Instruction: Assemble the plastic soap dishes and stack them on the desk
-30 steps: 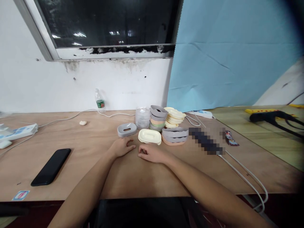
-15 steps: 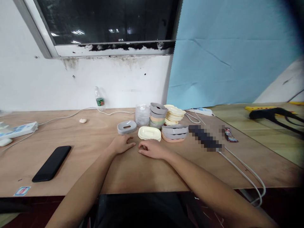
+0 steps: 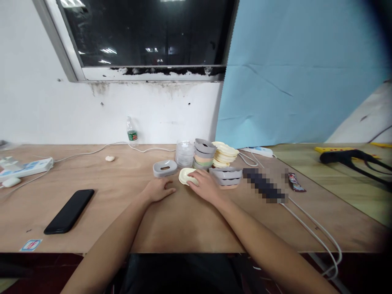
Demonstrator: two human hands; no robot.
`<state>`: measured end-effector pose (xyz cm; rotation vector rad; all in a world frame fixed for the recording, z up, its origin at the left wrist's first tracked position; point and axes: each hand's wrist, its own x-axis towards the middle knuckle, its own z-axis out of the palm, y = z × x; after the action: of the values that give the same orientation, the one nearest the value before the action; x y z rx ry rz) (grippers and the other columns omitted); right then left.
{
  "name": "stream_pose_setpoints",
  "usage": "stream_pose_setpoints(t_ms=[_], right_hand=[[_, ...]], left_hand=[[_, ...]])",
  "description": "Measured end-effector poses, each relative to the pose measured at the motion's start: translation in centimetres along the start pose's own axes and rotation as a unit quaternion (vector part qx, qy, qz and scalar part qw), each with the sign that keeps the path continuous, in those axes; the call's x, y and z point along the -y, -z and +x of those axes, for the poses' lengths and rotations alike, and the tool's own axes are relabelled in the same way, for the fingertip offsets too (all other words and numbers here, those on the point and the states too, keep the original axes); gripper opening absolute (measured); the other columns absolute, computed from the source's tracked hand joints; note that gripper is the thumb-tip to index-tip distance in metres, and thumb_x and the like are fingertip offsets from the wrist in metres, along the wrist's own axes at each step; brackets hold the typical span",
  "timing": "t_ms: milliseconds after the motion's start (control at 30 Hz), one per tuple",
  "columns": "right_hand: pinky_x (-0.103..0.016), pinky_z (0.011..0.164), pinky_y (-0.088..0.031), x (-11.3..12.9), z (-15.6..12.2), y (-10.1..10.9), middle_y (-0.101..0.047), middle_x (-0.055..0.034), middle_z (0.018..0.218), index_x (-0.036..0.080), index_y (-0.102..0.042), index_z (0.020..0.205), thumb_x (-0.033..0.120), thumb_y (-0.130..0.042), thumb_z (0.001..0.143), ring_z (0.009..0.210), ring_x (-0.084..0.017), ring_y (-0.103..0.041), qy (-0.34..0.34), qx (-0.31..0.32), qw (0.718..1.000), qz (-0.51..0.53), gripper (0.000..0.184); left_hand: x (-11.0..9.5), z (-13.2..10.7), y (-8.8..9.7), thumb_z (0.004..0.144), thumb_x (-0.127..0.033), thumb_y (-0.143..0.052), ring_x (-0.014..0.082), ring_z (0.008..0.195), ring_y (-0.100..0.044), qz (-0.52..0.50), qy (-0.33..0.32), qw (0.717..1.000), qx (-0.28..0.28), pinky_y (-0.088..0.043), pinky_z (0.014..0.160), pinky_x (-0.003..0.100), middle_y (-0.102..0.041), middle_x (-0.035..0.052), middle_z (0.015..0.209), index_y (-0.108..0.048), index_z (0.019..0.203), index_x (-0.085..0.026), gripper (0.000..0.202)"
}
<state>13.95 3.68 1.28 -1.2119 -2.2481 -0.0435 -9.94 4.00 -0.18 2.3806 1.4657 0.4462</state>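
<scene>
My left hand [image 3: 159, 190] lies flat on the wooden table [image 3: 128, 204], fingers loosely apart, holding nothing. My right hand [image 3: 204, 184] rests on top of a cream oval soap dish [image 3: 184, 176], its fingers curled over the dish. A grey soap dish [image 3: 165, 168] sits just behind my left hand. Behind my right hand stand stacks of dishes: clear ones [image 3: 184, 153], grey and pastel ones [image 3: 203, 154], cream ones [image 3: 225, 154], and a low grey stack on a peach dish [image 3: 227, 177].
A black phone [image 3: 69, 211] lies at the left. A white power strip [image 3: 26, 169] and cables run along the far left. A small bottle [image 3: 132, 131] stands by the wall. A dark blurred bar [image 3: 265, 185], a snack wrapper [image 3: 294, 182] and white cables [image 3: 318, 232] lie at the right.
My right hand has moved forward from the bare table onto the cream soap dish. My left hand has stayed where it was.
</scene>
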Motion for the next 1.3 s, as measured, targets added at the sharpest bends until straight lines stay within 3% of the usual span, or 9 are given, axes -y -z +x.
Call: stream_pose_setpoints(t_ms=[200,533,600,667,767,833,1033,1200,1300], right_hand=[[-0.040,0.095,-0.036,-1.2,-0.1,-0.5,-0.054,-0.0116,0.127,0.019,-0.052,0.123,0.036,-0.057,0.084,0.114,-0.027,-0.047,-0.002,0.062,0.997,-0.056,0.043],[-0.041,0.095,-0.037,-1.9,0.0,-1.3,-0.060,-0.0111,0.118,0.019,-0.055,0.122,0.035,-0.059,0.083,0.113,-0.027,-0.050,-0.003,0.081,0.995,-0.060,0.042],[-0.042,0.096,-0.037,-1.6,0.1,-1.1,-0.061,-0.0109,0.117,0.019,-0.056,0.120,0.035,-0.062,0.080,0.111,-0.027,-0.050,0.006,0.054,0.997,-0.049,0.044],[-0.043,0.097,-0.037,-1.0,0.1,-0.8,-0.062,-0.0106,0.116,0.019,-0.058,0.119,0.037,-0.064,0.079,0.110,-0.027,-0.051,0.033,0.024,0.999,-0.021,0.044],[-0.042,0.098,-0.037,0.7,-0.2,-0.8,-0.062,-0.0097,0.116,0.020,-0.059,0.119,0.041,-0.064,0.079,0.110,-0.025,-0.052,0.100,0.006,0.994,0.048,0.045],[-0.041,0.098,-0.038,2.0,-0.6,-1.2,-0.062,-0.0092,0.116,0.021,-0.060,0.118,0.044,-0.063,0.080,0.110,-0.025,-0.052,0.145,0.020,0.985,0.088,0.045],[-0.041,0.096,-0.038,4.3,-1.0,-2.2,-0.058,-0.0092,0.123,0.024,-0.054,0.128,0.051,-0.056,0.084,0.112,-0.024,-0.050,0.238,0.174,0.949,0.114,0.051],[-0.043,0.100,-0.037,3.4,-0.7,-2.0,-0.055,-0.0102,0.126,0.023,-0.053,0.129,0.050,-0.057,0.084,0.116,-0.025,-0.047,0.194,0.118,0.966,0.128,0.053],[-0.043,0.097,-0.039,2.3,-0.5,-2.0,-0.058,-0.0103,0.121,0.022,-0.059,0.121,0.042,-0.055,0.087,0.112,-0.024,-0.050,0.163,0.059,0.975,0.142,0.040]], left_hand=[[-0.1,-0.1,0.1,0.081,-0.054,-0.052,0.0221,0.078,-0.061,0.010,-0.008,1.000,-0.003,-0.043,0.064,0.030,-0.066,0.0051,0.088,-0.061,0.112,-0.021,0.047],[0.1,-0.1,0.1,0.080,-0.054,-0.054,0.0201,0.074,-0.060,0.006,-0.023,1.000,-0.004,-0.042,0.062,0.028,-0.065,0.0034,0.084,-0.062,0.111,-0.022,0.045],[0.2,0.0,0.1,0.081,-0.053,-0.053,0.0187,0.072,-0.060,-0.011,-0.022,0.999,-0.040,-0.042,0.062,0.027,-0.065,0.0026,0.081,-0.063,0.109,-0.022,0.043],[0.3,0.2,0.2,0.084,-0.050,-0.050,0.0170,0.070,-0.059,-0.040,-0.006,0.992,-0.121,-0.042,0.062,0.026,-0.065,0.0021,0.078,-0.064,0.107,-0.021,0.039],[0.9,0.5,0.5,0.087,-0.047,-0.048,0.0150,0.068,-0.058,-0.082,0.027,0.963,-0.256,-0.042,0.061,0.025,-0.063,0.0018,0.075,-0.066,0.100,-0.020,0.035],[1.3,0.7,0.7,0.087,-0.045,-0.049,0.0141,0.066,-0.056,-0.095,0.032,0.946,-0.308,-0.042,0.062,0.025,-0.062,0.0016,0.073,-0.066,0.094,-0.019,0.033],[3.1,1.3,0.1,0.086,-0.042,-0.053,0.0166,0.075,-0.058,-0.046,0.013,0.937,-0.346,-0.046,0.073,0.030,-0.060,0.0034,0.077,-0.067,0.088,-0.019,0.028],[4.6,1.7,-0.5,0.084,-0.043,-0.055,0.0212,0.093,-0.059,-0.011,0.037,0.936,-0.350,-0.045,0.088,0.035,-0.061,0.0064,0.093,-0.066,0.094,-0.020,0.028],[4.8,2.3,-0.8,0.077,-0.053,-0.060,0.0268,0.112,-0.053,0.041,0.076,0.942,-0.323,-0.040,0.098,0.040,-0.055,0.0105,0.119,-0.058,0.117,-0.021,0.050]])
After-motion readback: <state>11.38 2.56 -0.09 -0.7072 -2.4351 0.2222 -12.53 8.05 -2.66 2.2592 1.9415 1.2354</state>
